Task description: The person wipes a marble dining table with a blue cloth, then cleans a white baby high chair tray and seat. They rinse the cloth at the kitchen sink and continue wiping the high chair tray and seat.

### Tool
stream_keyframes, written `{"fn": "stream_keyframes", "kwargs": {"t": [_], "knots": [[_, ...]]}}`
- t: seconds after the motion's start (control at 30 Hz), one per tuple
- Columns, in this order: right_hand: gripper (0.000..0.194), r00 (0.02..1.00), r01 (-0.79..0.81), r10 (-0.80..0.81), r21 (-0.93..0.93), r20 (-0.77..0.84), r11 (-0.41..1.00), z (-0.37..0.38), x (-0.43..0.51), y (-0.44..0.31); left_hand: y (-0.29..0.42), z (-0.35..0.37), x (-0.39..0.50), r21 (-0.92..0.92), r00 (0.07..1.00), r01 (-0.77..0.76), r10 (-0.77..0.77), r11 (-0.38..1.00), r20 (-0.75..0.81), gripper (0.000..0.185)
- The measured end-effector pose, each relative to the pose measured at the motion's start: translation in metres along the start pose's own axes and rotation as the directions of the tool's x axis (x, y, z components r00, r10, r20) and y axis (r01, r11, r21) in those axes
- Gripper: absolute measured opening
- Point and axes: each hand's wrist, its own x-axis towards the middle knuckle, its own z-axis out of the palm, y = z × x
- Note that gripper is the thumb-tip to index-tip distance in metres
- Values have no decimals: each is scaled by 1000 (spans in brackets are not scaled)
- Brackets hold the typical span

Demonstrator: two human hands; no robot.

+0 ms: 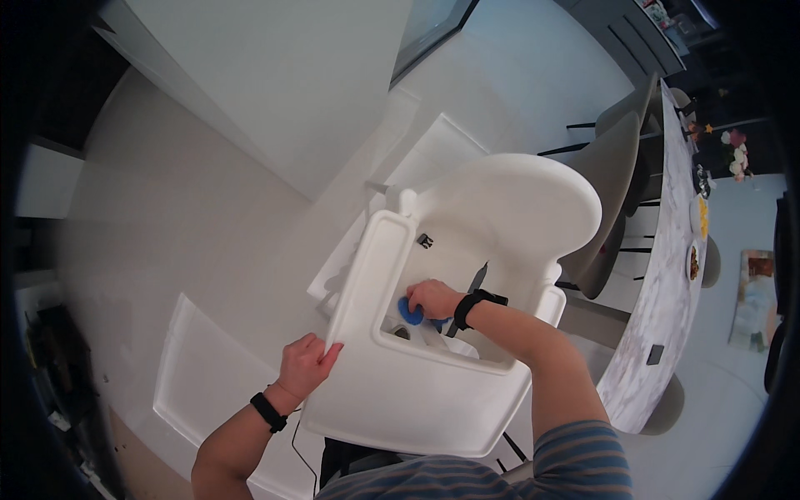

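A white plastic high chair [537,194] with a wide front tray [412,381] stands directly before me. Inside its seat, my right hand [435,299] grips a blue scrubbing sponge [410,310], held low behind the tray's inner edge. My left hand [307,364] has hold of the tray's left rim, thumb on top and fingers curled around the side. A dark grey strap [479,276] lies across the seat, partly hidden by my right wrist. A black buckle clip [425,240] rests at the seat's left side.
Grey chairs [600,175] line a marble-patterned table [656,287] on the right. Dishes of food [703,217], flowers [737,153] and a small dark object [654,355] are on it. A white wall or cabinet [250,81] rises at upper left. A thin black cable [300,447] hangs near my left forearm.
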Motion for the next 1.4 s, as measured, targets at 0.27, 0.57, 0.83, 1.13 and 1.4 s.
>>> {"fn": "stream_keyframes", "kwargs": {"t": [0.27, 0.57, 0.83, 1.13, 1.4], "knots": [[8, 841, -511, 379, -336, -386, 791, -33, -44, 30, -3, 2, -3, -30, 1000, 19, -19, 999, -4, 42], [10, 784, -618, 566, -232, -253, 752, 0, -47, 42, -2, 3, -1, -65, 1000, 19, -21, 998, -21, 43], [27, 790, -557, 591, 211, -163, 803, -1, -24, 15, -2, 2, -3, -81, 999, 21, -24, 996, -42, 43], [48, 910, -413, 406, -81, -86, 907, -2, -17, -13, -1, 3, -4, -48, 999, 42, -43, 998, -19, 41], [31, 888, -439, 390, -196, -244, 877, 9, -5, -7, 0, 2, -4, -45, 999, 49, -50, 998, -12, 41]]}}
